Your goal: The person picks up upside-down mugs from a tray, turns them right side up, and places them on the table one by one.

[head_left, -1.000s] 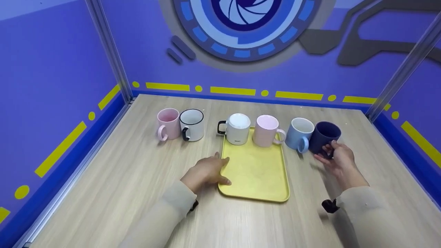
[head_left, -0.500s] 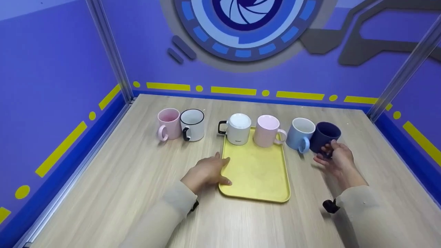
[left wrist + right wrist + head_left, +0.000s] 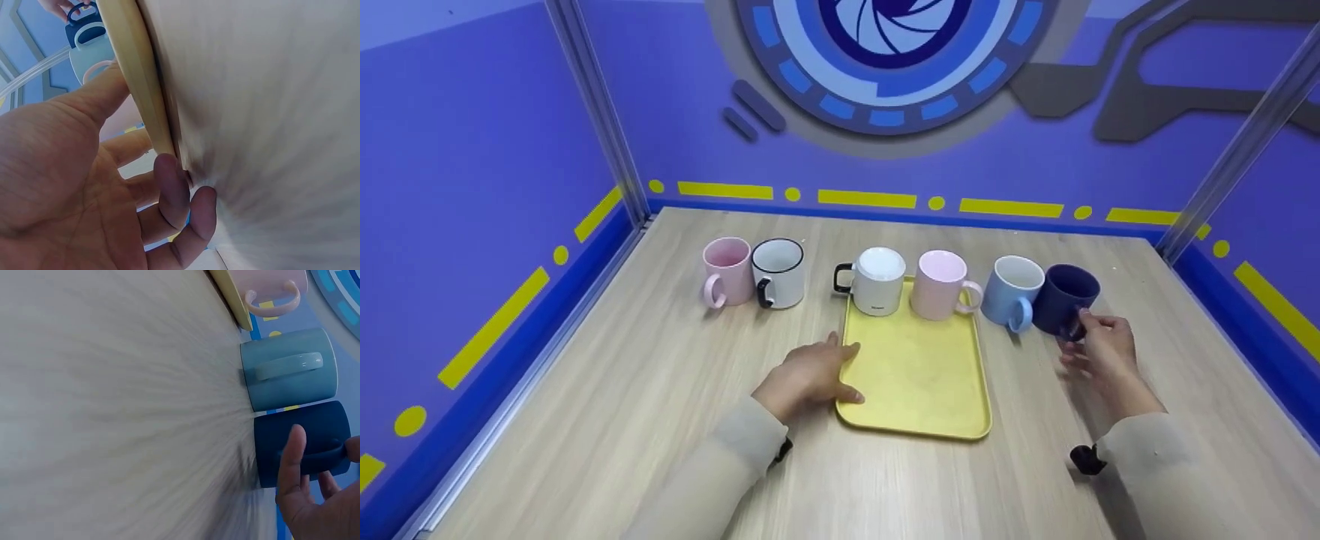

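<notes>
A yellow tray (image 3: 915,375) lies flat on the table, with a white black-handled mug (image 3: 877,283) and a pale pink mug (image 3: 939,289) upright at its far end. My left hand (image 3: 810,373) holds the tray's left edge. The left wrist view shows its thumb (image 3: 104,93) over the rim and curled fingers (image 3: 171,188) on the outer side. On the right, my right hand (image 3: 1108,352) pinches the handle of a navy mug (image 3: 1063,296), which stands upright. One finger (image 3: 291,455) sticks out beside that handle. Next to the navy mug stands a light blue mug (image 3: 1011,292).
Farther left, a pink mug (image 3: 727,270) and a white mug with a black rim (image 3: 778,274) stand side by side. The wooden table (image 3: 660,390) is bounded by a blue patterned wall (image 3: 675,112) at the back and walls at both sides.
My right hand has shifted its fingers at the navy mug's handle, and the mug has moved very slightly left. My left hand and the tray stay in place.
</notes>
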`<state>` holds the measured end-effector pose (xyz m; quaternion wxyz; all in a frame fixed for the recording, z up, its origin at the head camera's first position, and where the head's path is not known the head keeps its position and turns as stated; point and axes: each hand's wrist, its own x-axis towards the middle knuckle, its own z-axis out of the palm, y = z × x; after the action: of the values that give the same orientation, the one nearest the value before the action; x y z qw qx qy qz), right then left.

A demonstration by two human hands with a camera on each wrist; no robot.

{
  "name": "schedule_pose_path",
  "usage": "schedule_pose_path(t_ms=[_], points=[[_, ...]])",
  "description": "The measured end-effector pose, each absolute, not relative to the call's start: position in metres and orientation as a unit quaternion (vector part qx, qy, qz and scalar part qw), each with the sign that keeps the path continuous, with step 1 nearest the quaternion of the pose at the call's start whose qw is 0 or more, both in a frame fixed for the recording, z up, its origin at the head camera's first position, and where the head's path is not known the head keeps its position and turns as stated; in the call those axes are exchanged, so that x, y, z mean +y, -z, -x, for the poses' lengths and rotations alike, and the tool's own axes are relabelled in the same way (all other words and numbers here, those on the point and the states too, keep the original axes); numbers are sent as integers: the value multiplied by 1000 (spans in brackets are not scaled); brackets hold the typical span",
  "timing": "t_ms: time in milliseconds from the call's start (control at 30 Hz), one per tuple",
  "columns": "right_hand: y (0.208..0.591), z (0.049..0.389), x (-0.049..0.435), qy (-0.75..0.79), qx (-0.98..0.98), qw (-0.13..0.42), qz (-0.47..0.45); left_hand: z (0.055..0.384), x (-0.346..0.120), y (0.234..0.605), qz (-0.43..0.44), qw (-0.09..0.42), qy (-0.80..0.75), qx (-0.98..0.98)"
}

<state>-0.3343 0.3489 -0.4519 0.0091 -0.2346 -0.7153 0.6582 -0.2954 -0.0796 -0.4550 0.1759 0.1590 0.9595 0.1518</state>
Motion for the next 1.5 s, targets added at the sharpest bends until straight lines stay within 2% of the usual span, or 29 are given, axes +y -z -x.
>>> schedule_pose_path(t_ms=[167,300,500,700,900,1033,1300,1500], points=[[450,327,342,-604,-758,73,236,296,-81,457,-160,173,-161,958],[449,318,330,-589,-773,87,219,296,-83,460,-159,172,-168,958],[445,306,304,-596,-780,70,178,296,-91,461,-151,185,-205,949],[442,299,279,-605,-785,26,132,301,-102,458,-145,198,-266,932],[439,295,253,-628,-773,1,93,307,-108,458,-147,194,-303,922],[437,295,235,-631,-772,-7,69,313,-106,453,-126,161,-330,922],[437,305,201,-665,-745,-25,40,335,-93,449,-97,34,-412,905],[441,320,177,-669,-741,-57,13,359,-87,452,-61,-17,-454,889]])
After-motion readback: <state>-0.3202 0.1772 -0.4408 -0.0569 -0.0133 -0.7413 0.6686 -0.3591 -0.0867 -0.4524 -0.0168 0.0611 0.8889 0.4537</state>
